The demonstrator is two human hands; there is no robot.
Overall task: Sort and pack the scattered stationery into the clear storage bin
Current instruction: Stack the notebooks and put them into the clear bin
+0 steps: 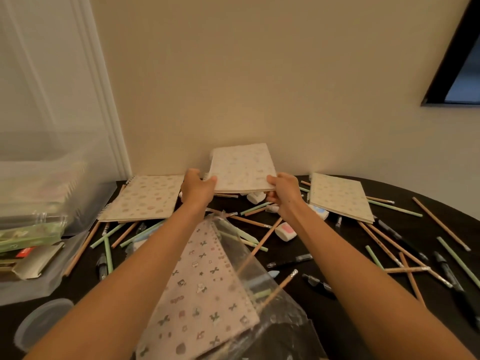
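Observation:
A pale patterned spiral notebook [242, 167] is held up above the far side of the dark table [337, 320], near the wall. My left hand [196, 189] grips its left edge and my right hand [284, 193] grips its right edge. Two more notebooks lie flat: one at the left [145, 197], one at the right [340, 196]. A pink patterned notebook [200, 287] lies close to me, partly under clear plastic wrap [249, 258]. The clear storage bin [52, 193] stands at the left with notebooks inside. Several pencils [439, 222] and pens [289, 261] are scattered around.
White erasers [285, 231] lie mid-table. A clear lid or tray [33, 271] holding flat packets sits in front of the bin, and a round grey lid [42, 323] lies at the near left. A beige wall rises just behind the table, with a dark-framed screen [459, 63] at upper right.

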